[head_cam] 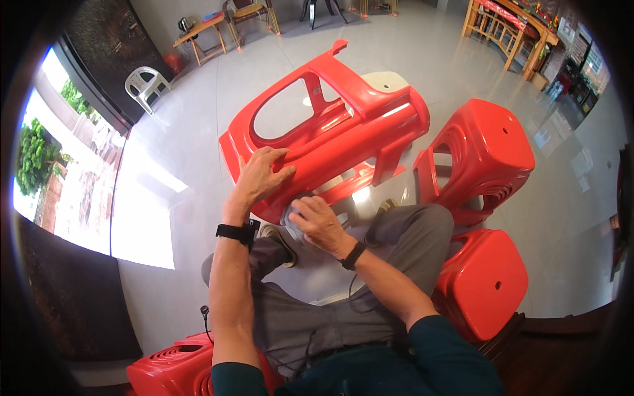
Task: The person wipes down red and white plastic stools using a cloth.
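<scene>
A red plastic chair (342,138) lies tipped over in front of me, its large oval opening facing up. My left hand (263,173) rests on its near left part, fingers spread over the red plastic. Just right of and below it, my right hand (319,222) grips a grey cloth (295,222) and presses it against the chair's lower edge. Beneath and behind the chair shows a pale, light-coloured seat (385,81) with a small hole. What holds the chair up is partly hidden.
Two red plastic stools, one (502,133) farther off and one (485,287) nearer, stand at my right. Another red stool (173,369) is at lower left. A white plastic chair (147,86) stands by the doorway; a small wooden table (200,35) is behind.
</scene>
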{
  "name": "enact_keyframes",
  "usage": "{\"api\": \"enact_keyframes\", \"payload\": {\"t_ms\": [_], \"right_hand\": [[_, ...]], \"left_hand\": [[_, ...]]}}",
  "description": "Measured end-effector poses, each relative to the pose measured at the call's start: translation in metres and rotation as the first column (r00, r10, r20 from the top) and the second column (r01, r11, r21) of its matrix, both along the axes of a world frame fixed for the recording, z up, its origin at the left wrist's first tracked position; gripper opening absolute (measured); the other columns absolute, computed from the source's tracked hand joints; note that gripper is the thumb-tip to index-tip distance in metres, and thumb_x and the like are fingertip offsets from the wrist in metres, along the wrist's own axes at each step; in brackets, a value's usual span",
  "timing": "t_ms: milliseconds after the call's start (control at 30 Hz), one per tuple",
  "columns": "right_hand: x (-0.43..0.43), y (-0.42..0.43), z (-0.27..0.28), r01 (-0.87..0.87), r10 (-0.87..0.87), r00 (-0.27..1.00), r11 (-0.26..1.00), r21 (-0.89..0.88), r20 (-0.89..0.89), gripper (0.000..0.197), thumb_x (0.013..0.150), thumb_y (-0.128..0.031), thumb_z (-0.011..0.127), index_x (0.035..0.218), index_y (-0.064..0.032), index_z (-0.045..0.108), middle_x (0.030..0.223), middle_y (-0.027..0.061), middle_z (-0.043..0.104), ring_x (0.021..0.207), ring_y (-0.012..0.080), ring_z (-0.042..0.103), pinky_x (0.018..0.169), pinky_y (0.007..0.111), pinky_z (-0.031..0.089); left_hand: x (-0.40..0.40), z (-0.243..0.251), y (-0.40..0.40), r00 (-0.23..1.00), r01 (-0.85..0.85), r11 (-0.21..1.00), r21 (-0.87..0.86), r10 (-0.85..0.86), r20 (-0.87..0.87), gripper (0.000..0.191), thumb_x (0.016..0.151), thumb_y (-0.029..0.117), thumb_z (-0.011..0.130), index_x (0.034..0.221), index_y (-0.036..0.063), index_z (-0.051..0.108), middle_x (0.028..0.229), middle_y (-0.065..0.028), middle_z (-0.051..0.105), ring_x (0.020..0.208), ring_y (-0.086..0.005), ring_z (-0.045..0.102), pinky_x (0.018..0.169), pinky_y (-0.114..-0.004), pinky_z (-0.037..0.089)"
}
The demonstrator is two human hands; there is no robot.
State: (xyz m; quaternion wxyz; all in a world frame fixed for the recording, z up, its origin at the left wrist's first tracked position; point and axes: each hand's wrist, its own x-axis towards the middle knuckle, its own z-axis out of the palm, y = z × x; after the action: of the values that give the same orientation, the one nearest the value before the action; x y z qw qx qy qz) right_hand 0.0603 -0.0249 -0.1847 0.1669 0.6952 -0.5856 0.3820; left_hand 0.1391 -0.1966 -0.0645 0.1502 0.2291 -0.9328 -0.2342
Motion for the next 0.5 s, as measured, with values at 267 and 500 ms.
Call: {"api": "enact_keyframes", "payload": {"t_ms": [267, 500], "right_hand": [[-0.129, 0.055, 0.051, 0.754, -0.661, 0.648, 0.627, -0.196, 0.378, 0.031, 0.079, 0.006, 0.054, 0.108, -0.0031, 0.063, 0.121, 0.0184, 0.057, 0.119, 0.0402, 0.051, 0.104, 0.05, 0.04], [-0.077, 0.017, 0.012, 0.56, -0.518, 0.822, 0.81, -0.173, 0.236, 0.047, 0.076, -0.003, 0.065, 0.122, -0.0019, 0.058, 0.136, 0.025, 0.047, 0.131, 0.0455, 0.043, 0.113, 0.055, 0.035]], "left_hand": [[-0.002, -0.006, 0.005, 0.999, -0.042, 0.999, 0.017, 0.042, 0.015, 0.055, 0.09, 0.048, 0.066, 0.133, 0.014, 0.066, 0.134, -0.0062, 0.06, 0.138, -0.0261, 0.047, 0.118, -0.075, 0.004], [-0.012, -0.018, 0.002, 0.997, -0.049, 0.998, 0.042, 0.051, -0.052, 0.051, 0.095, 0.047, 0.061, 0.132, 0.0131, 0.066, 0.134, -0.0058, 0.061, 0.139, -0.0251, 0.046, 0.116, -0.076, -0.001]]}}
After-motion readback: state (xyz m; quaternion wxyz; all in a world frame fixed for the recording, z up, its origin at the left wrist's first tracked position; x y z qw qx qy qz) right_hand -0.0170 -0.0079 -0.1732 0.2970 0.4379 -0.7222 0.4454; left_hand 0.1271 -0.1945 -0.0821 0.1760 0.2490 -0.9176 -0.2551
